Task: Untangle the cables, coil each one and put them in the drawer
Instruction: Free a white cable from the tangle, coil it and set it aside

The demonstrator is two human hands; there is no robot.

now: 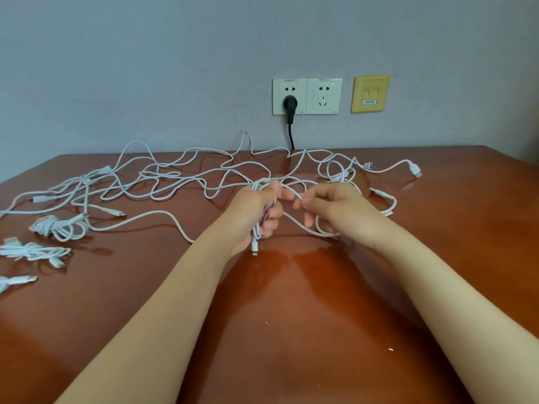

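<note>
A tangle of white cables (186, 177) sprawls across the far half of the brown table (291, 316). My left hand (253, 214) grips several folded loops of one white cable (257, 233), whose plug hangs below the fist. My right hand (329, 209) pinches the same cable's free strand just right of the left hand, and that strand loops on under the right palm. Three coiled white cables lie at the left: one (59, 227), a second (35, 252) nearer me, and a third (14, 282) cut by the frame edge. No drawer is in view.
Loose plug ends (414, 170) lie at the far right of the table. A black plug (289, 107) sits in a wall socket behind, its cord dropping behind the table's far edge. A yellow wall plate (370, 93) is to its right.
</note>
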